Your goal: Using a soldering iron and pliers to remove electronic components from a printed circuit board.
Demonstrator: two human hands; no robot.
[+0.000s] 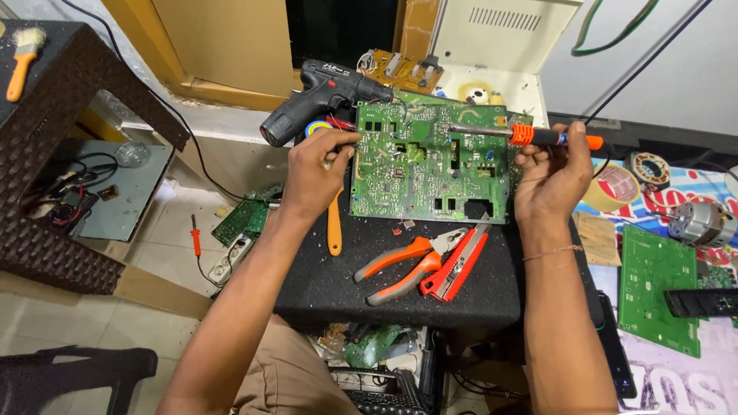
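left hand grips circuit board edge | right hand grips soldering iron

A single camera sits on the person's head and looks steeply down and slightly forward over both forearms, so the arms run up from the bottom edge to the left hand and right hand near mid-frame. It stands close to the small black table, whose top fills the centre, with the green circuit board squarely facing the lens. The tiled floor falls away at left and a cluttered surface at right.
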